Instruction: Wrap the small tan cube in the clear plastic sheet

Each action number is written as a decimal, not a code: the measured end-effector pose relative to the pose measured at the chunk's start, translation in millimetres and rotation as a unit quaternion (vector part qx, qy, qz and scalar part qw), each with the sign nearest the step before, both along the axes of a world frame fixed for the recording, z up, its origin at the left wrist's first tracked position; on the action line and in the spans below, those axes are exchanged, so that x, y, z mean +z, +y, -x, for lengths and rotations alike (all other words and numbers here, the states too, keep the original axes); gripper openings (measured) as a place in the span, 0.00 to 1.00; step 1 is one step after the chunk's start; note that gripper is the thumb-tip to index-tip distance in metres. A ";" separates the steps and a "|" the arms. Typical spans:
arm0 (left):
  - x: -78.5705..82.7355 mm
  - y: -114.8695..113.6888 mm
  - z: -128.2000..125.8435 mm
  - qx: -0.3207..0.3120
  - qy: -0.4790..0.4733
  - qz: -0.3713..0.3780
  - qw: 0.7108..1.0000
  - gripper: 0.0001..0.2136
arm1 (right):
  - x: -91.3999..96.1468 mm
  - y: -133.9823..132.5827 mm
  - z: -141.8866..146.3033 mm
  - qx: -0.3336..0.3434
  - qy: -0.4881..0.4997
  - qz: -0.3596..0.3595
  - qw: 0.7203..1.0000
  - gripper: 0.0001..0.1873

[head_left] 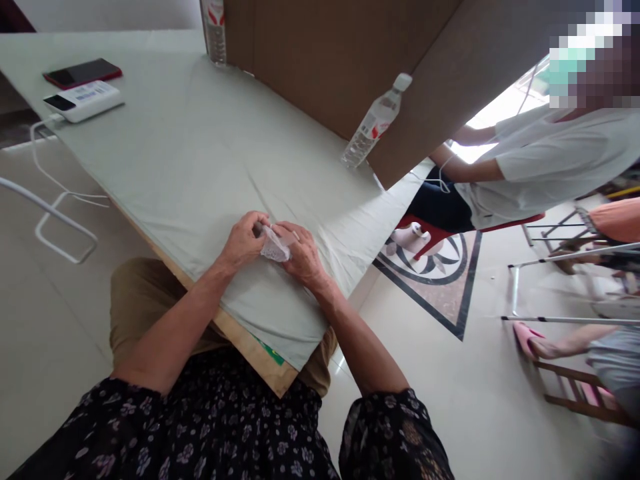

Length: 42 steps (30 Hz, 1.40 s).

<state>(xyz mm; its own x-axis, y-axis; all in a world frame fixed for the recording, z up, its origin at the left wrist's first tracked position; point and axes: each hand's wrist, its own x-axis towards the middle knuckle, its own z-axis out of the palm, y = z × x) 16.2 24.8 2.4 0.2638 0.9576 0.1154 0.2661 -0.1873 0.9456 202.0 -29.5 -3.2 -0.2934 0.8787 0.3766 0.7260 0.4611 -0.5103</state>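
Both my hands rest on the pale green cloth (190, 153) that covers the table, near its front edge. My left hand (244, 241) is closed, its fingers pinching one end of a small white lacy piece (275, 250). My right hand (301, 255) is closed on the other side of the same piece, fingers curled over it. The two hands touch each other around it. Most of the piece is hidden by the fingers.
A plastic water bottle (375, 123) stands by a brown cardboard partition (340, 60). A second bottle (216, 33) is at the far edge. A red phone (83, 72) and a white power bank (84, 100) with a cable lie far left. Another person in white (540, 163) sits beyond the partition.
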 end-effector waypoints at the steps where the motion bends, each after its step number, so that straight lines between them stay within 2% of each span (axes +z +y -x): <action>1: 2.1 0.0 0.3 0.005 -0.011 0.007 1.000 0.11 | 0.6 2.7 2.1 -0.010 0.016 0.007 1.000 0.24; 4: 10.8 -0.5 4.8 -0.018 -0.071 0.056 0.996 0.16 | 8.3 9.5 6.3 -0.023 0.151 0.096 0.984 0.21; 6: 15.7 -1.3 8.7 -0.059 -0.121 0.102 0.986 0.22 | 15.2 12.0 6.9 -0.027 0.274 0.196 0.941 0.25; 8: 17.9 -1.7 11.2 -0.094 -0.151 0.139 0.974 0.26 | 21.1 13.7 6.3 -0.040 0.356 0.270 0.894 0.28; 10: 17.1 -1.3 11.7 -0.107 -0.163 0.163 0.967 0.30 | 25.1 15.3 4.9 -0.052 0.376 0.296 0.877 0.30; 16: 6.8 0.6 6.9 -0.113 -0.181 0.179 0.960 0.44 | 28.7 19.5 -1.0 -0.040 0.343 0.278 0.896 0.29; 18: 3.4 -0.7 4.5 -0.104 -0.174 0.158 0.966 0.42 | 26.7 20.2 -1.9 -0.038 0.345 0.272 0.897 0.28; 21: 1.3 -3.9 1.7 -0.073 -0.153 0.113 0.979 0.34 | 22.3 21.0 -1.5 -0.038 0.351 0.267 0.897 0.27; 24: 4.1 -6.3 1.6 -0.051 -0.107 0.076 0.990 0.27 | 19.8 21.9 -0.3 -0.044 0.350 0.260 0.899 0.28; 27: 10.0 -6.9 3.6 -0.051 -0.078 0.067 0.993 0.23 | 19.8 22.1 -0.6 -0.049 0.350 0.246 0.903 0.29; 32: 18.5 -6.5 6.7 -0.087 -0.081 0.094 0.988 0.23 | 12.1 14.1 -5.5 -0.096 0.336 0.205 0.914 0.33; 35: 21.2 -7.0 7.0 -0.093 -0.083 0.106 0.987 0.24 | 5.6 2.1 -7.0 -0.167 0.342 0.134 0.915 0.37; 37: 22.5 -7.4 7.3 -0.094 -0.084 0.113 0.986 0.25 | 5.9 -5.9 -6.3 -0.213 0.321 0.095 0.918 0.34; 38: 23.1 -7.5 7.6 -0.095 -0.083 0.115 0.985 0.25 | 7.5 -8.9 -5.3 -0.215 0.306 0.094 0.923 0.31; 42: 24.0 -6.0 11.5 -0.115 -0.072 0.118 0.984 0.23 | 14.5 -10.7 1.2 -0.147 0.248 0.135 0.948 0.23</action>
<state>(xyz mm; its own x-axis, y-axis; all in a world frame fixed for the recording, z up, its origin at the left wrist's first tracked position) 4.7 18.8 26.4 0.4733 0.8794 -0.0517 0.1022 0.0035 0.9948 200.8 -40.2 11.3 0.1337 0.9791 0.1531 0.4436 0.0790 -0.8927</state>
